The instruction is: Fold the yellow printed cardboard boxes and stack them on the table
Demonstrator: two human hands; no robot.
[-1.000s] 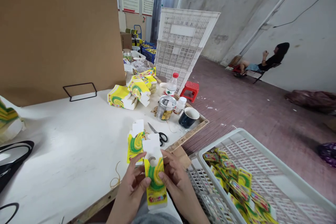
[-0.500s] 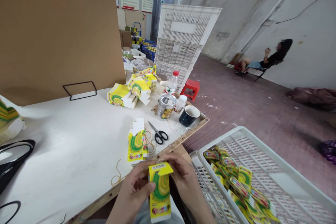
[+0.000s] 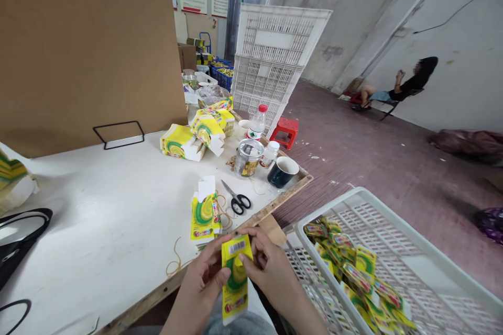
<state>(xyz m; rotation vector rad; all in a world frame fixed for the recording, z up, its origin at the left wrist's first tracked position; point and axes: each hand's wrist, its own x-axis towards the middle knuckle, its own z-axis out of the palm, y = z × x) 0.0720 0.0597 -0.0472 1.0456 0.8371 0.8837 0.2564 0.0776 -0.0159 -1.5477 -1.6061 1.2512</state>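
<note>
Yellow carton (image 3: 236, 282); back face hidden

Soft light brightens the white tabletop (image 3: 126, 209) (faintly shadowed at left), with stretching toward the frame's edges.

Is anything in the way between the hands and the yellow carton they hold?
Nothing visible: the left hand and right hand both touch the yellow carton, thumbs on the side facing the camera.
</note>
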